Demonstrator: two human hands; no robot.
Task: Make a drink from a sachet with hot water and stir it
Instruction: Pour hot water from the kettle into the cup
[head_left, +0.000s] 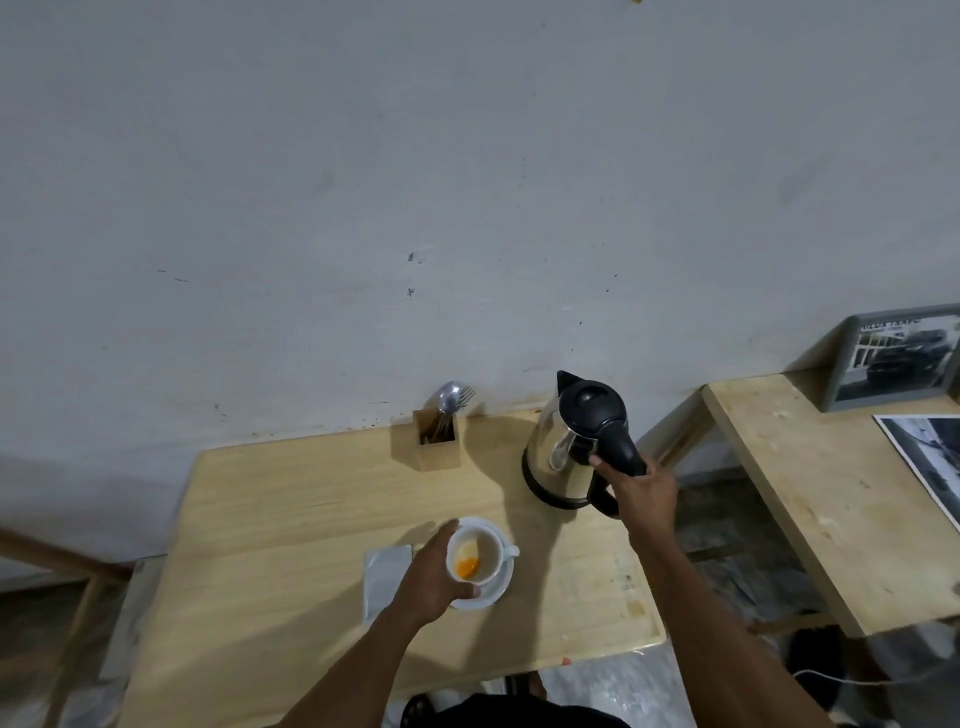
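A white cup with orange powder in its bottom stands on a white saucer near the middle of the wooden table. My left hand is wrapped around the cup's left side. A steel kettle with a black lid and handle stands upright at the back right of the table. My right hand grips its black handle. A silvery sachet lies flat on the table just left of the saucer, partly under my left wrist.
A wooden holder with spoons and forks stands against the wall, left of the kettle. A second wooden table to the right carries a framed picture and a printed photo. A gap separates the two tables.
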